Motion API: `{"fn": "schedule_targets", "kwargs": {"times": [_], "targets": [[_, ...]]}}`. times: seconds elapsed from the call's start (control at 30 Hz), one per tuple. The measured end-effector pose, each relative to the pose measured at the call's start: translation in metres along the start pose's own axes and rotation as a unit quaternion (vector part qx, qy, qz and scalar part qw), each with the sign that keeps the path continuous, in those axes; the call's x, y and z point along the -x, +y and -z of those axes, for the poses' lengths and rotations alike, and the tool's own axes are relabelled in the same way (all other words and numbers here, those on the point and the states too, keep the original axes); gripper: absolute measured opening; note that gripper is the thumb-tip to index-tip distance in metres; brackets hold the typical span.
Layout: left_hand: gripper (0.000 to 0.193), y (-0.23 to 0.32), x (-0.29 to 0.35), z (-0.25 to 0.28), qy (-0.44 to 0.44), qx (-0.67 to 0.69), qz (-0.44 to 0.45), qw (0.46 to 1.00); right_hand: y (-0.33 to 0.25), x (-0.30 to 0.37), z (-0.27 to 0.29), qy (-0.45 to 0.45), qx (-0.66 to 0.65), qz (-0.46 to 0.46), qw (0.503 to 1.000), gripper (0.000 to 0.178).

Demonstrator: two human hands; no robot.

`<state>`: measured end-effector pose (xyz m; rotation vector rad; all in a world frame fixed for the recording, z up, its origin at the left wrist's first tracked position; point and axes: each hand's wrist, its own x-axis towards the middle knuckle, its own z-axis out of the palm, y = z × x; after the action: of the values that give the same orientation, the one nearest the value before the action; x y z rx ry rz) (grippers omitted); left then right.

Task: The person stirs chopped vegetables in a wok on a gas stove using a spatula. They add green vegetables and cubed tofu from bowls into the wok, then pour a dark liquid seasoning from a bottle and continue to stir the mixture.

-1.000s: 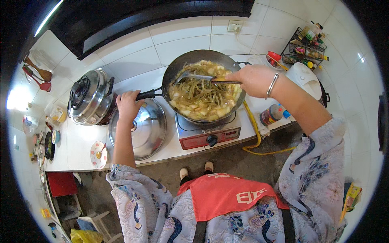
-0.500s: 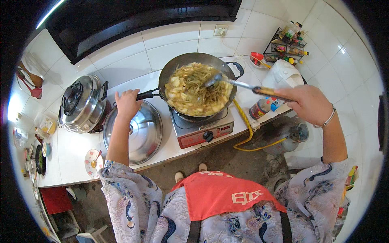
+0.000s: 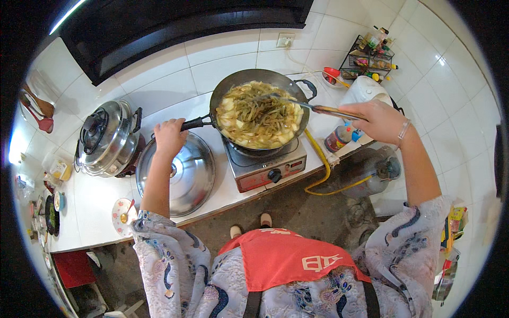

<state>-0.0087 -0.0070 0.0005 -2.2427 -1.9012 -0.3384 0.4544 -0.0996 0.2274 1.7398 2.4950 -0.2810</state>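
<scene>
A dark wok [image 3: 284, 79] sits on the gas stove [image 3: 265, 172], filled with pale chunks and greenish-brown strips in broth [image 3: 254, 114]. My left hand [image 3: 170, 138] is closed around the end of the wok's black handle [image 3: 197, 123], at the left. From the right, my right hand [image 3: 379, 122] grips the wooden handle of a metal spatula [image 3: 302, 104]. Its shaft reaches over the wok rim, and its head lies among the strips, seen nearly edge-on. Beneath my left forearm rests a large shiny domed lid [image 3: 193, 169].
A lidded steel steamer pot [image 3: 114, 151] stands left of the lid, with a patterned plate [image 3: 122, 225] nearer me. On the right are a bottle [image 3: 336, 139], a white appliance [image 3: 365, 91] and a seasoning rack [image 3: 366, 61]. A yellow hose [image 3: 318, 159] runs down to a gas cylinder [image 3: 379, 177].
The spatula head has shifted slightly left and up within the wok, and turned. My right hand has moved a little left. More strips are spread on top; my left hand keeps its hold.
</scene>
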Motion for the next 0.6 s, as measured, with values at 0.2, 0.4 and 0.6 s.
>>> {"fn": "schedule_targets", "kwargs": {"times": [0.2, 0.4, 0.6], "targets": [[0.038, 0.009, -0.004, 0.001, 0.008, 0.016, 0.004, 1.000, 0.026, -0.087, -0.007, -0.029, -0.066, -0.053, 0.996, 0.043], [0.036, 0.008, 0.004, 0.002, 0.037, 0.038, 0.013, 0.999, 0.045, -0.171, 0.017, -0.154, -0.146, -0.124, 0.969, 0.045], [0.035, 0.014, -0.001, -0.002, 0.062, 0.038, 0.010, 0.997, -0.011, -0.189, 0.035, -0.202, -0.027, -0.005, 0.979, 0.046]]}}
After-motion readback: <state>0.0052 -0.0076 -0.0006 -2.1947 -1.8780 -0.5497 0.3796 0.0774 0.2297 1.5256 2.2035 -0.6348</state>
